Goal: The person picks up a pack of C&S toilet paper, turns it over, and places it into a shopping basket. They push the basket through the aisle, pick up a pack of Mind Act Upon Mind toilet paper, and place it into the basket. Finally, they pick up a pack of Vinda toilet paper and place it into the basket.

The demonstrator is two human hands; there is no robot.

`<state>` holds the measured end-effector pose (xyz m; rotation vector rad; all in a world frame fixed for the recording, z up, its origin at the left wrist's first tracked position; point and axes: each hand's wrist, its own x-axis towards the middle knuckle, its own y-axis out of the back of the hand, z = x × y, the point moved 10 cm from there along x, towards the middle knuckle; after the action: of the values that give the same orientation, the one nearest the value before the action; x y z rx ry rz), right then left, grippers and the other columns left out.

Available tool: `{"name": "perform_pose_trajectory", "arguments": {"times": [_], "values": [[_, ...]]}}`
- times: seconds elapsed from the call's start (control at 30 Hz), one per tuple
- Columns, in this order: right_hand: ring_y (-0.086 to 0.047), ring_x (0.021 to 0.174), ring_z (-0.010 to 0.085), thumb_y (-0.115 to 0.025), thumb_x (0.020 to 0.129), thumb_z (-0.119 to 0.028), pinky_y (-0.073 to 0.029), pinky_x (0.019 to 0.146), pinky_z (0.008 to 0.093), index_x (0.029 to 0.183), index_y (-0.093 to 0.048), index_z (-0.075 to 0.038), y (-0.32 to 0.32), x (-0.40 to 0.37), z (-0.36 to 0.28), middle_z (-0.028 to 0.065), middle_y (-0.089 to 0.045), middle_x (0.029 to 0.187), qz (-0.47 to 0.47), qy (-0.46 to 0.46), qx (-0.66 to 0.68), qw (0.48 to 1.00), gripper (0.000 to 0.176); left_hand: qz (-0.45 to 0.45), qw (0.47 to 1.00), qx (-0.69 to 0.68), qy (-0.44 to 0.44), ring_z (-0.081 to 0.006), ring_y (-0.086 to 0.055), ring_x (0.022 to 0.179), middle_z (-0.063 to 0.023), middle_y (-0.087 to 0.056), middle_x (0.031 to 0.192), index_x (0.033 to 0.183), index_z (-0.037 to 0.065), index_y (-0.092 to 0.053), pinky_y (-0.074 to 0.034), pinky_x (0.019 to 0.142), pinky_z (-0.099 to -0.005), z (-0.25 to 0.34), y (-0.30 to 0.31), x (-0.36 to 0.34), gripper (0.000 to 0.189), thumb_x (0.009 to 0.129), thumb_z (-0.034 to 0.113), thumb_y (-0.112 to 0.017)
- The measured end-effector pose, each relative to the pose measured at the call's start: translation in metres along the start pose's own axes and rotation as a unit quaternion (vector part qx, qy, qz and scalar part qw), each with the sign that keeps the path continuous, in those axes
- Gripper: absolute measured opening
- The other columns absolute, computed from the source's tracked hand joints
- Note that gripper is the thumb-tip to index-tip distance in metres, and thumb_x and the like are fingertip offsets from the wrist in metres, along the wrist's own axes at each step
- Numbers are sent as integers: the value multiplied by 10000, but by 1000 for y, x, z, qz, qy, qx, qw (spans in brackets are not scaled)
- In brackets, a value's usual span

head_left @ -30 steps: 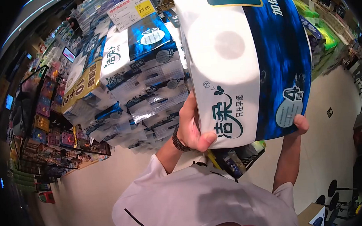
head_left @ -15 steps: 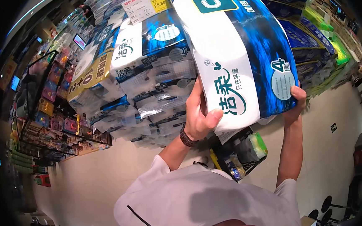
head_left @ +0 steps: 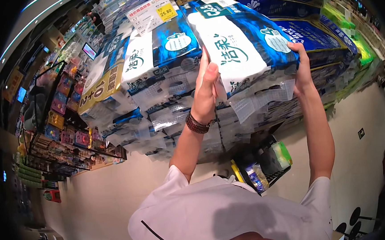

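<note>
Grasping pack [head_left: 236,48] from opposite sides with left grip [head_left: 205,91] and right grip [head_left: 302,65]. Note basket [head_left: 275,175] below both, with blue packet [head_left: 255,178] and green packet [head_left: 283,154] inside.

Stack [head_left: 177,96] (plastic-wrapped) under blue-white pack [head_left: 242,38].

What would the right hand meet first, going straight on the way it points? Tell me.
Most likely the blue Vinda pack, which lies just beyond the right hand, beside the C&S pack it holds. Depth is unclear, so any gap before it cannot be judged.
</note>
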<state>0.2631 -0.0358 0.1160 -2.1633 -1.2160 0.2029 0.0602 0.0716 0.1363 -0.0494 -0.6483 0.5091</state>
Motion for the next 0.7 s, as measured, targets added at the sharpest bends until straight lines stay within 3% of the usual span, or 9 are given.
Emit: {"name": "perform_pose_trajectory", "arguments": {"times": [0.07, 0.13, 0.27, 0.33, 0.4, 0.53, 0.57, 0.63, 0.7], "values": [[-680, 992, 233, -623, 892, -435, -560, 875, 370, 1258, -621, -4, -4, 17, -1, 138, -693, 1160, -6, 0, -6, 1000, 566, -9, 997, 55, -53, -241, -359, 1458, -161, -322, 1600, 1631, 0, -70, -278, 1198, -376, -6, 10, 1, 984, 989, 528, -597], [-684, 960, 227, -650, 894, -404, -579, 840, 385, 1196, -630, -41, -8, 30, -4, 126, -696, 1113, 8, -6, -20, 1000, 472, -29, 989, 126, -72, -256, -363, 1461, -165, -230, 1652, 1637, 30, -67, -350, 1167, -407, 1, 0, -19, 1061, 926, 406, -758], [-697, 905, 213, -616, 918, -387, -583, 819, 377, 1155, -665, -49, -17, 57, -4, 102, -722, 1025, -1, -16, -55, 998, 416, 128, 973, 193, -21, -273, -549, 1279, -199, -332, 1580, 1636, 78, -146, -571, 896, -335, -13, 3, -42, 999, 888, 173, -800], [-694, 912, 214, -592, 935, -345, -570, 835, 363, 1144, -682, -25, 0, 72, -4, 96, -722, 1050, 61, -10, -95, 994, 393, 182, 883, 402, -160, -362, -553, 1258, -254, -429, 1472, 1613, 56, -236, -516, 970, -398, 0, 4, -33, 910, 871, 78, -763], [-686, 929, 204, -580, 944, -301, -548, 873, 350, 1119, -703, -9, 10, 87, -22, 86, -722, 1063, 78, 140, -130, 978, 362, 193, 870, 419, -171, -275, -566, 1245, -193, -442, 1460, 1606, 69, -274, -570, 914, -359, -3, 5, -27, 902, 857, 32, -776], [-626, 1006, 145, -576, 1011, -347, -470, 920, 293, 1211, -693, 5, 25, 79, -11, 67, -702, 1147, 111, 146, -68, 981, 421, 236, 849, 425, -207, -314, -552, 1250, -206, -456, 1413, 1606, 97, -296, -534, 964, -378, -7, -3, -25, 885, 854, -1, -751], [-609, 1044, 148, -564, 1023, -391, -457, 945, 296, 1251, -667, 7, 32, 71, -4, 72, -685, 1192, 129, 139, -75, 979, 469, 237, 869, 395, -183, -421, -503, 1293, -268, -410, 1453, 1608, 74, -279, -458, 1036, -437, -10, -3, -24, 877, 853, -31, -713], [-562, 1166, 160, -515, 1058, -451, -417, 1023, 308, 1341, -604, 15, 39, 47, 3, 82, -635, 1300, 127, 166, -75, 975, 552, 235, 865, 401, -192, -423, -496, 1302, -270, -418, 1449, 1608, 79, -283, -448, 1048, -441, -10, -2, -22, 875, 851, -40, -707], [-591, 1180, 169, -531, 1064, -320, -451, 1016, 323, 1379, -556, 22, 49, 11, 15, 102, -637, 1301, 77, 193, -70, 976, 465, 237, 860, 407, -196, -424, -484, 1322, -271, -442, 1435, 1604, 79, -293, -431, 1066, -447, -14, 2, -22, 868, 848, -48, -701]]}}
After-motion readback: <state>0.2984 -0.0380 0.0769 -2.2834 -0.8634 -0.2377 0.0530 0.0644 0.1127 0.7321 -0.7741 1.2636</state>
